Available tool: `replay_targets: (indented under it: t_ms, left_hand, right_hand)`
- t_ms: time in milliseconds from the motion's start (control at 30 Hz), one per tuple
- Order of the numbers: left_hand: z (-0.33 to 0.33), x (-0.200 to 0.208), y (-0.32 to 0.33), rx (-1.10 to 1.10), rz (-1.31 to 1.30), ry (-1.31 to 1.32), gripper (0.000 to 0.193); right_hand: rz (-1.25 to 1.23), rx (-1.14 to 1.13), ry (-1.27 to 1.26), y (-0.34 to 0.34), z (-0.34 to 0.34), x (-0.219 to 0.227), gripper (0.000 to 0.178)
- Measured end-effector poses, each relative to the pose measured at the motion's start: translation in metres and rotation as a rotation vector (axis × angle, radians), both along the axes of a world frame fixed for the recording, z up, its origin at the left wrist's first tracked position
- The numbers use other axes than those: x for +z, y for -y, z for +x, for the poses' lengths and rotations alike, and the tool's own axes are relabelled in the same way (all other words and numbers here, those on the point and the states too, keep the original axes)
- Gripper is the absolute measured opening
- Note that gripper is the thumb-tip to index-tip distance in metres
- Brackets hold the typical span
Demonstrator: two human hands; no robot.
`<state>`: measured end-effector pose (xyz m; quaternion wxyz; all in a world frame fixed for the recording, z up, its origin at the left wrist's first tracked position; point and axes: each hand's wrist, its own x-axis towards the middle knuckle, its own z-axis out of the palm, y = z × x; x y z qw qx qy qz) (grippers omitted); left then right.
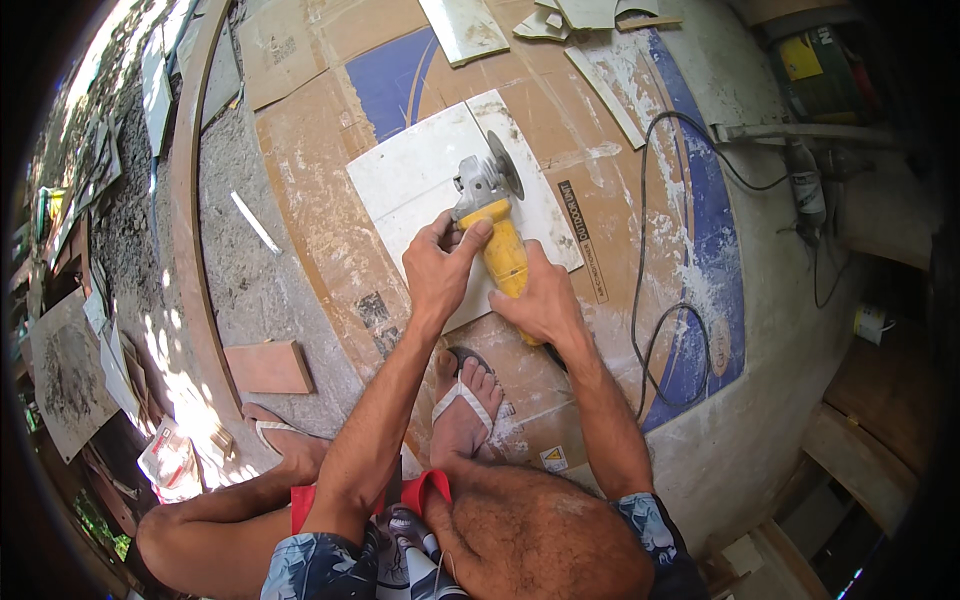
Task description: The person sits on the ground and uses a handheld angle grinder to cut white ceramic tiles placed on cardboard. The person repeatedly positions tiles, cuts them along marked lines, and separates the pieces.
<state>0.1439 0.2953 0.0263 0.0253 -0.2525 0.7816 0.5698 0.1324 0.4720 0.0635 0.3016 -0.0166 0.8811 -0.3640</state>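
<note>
Both my hands hold a yellow angle grinder [504, 258] above a white tile [410, 190]. My left hand [440, 265] grips the front of its body near the grey gear head, thumb on the yellow housing. Around the rear of the body wraps my right hand [545, 300]. The thin dark cutting disc [505, 163] stands on edge at the tile's right part, along a line that parts off a strip; whether it touches the surface I cannot tell. Near the tile's lower edge rests my foot [464, 412] in a white-strapped flip-flop.
Flattened cardboard [320, 210] lies beneath the tile. A black power cord [643, 250] loops over it on the right. Cut tile pieces [465, 30] lie at the far side. A reddish block [268, 367] and a long wooden board [190, 180] are on the left. A bottle [806, 185] stands far right.
</note>
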Motion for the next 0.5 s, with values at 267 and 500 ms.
replay_targets:
  t_ms: [267, 500]
  left_hand:
    - [0.005, -0.003, -0.002, -0.01, 0.029, -0.002, 0.074]
    - [0.01, -0.006, -0.005, -0.005, 0.021, 0.017, 0.078]
  right_hand:
    - [-0.001, -0.012, 0.01, -0.005, 0.006, -0.001, 0.064]
    - [-0.009, -0.007, -0.025, -0.008, 0.011, -0.003, 0.064]
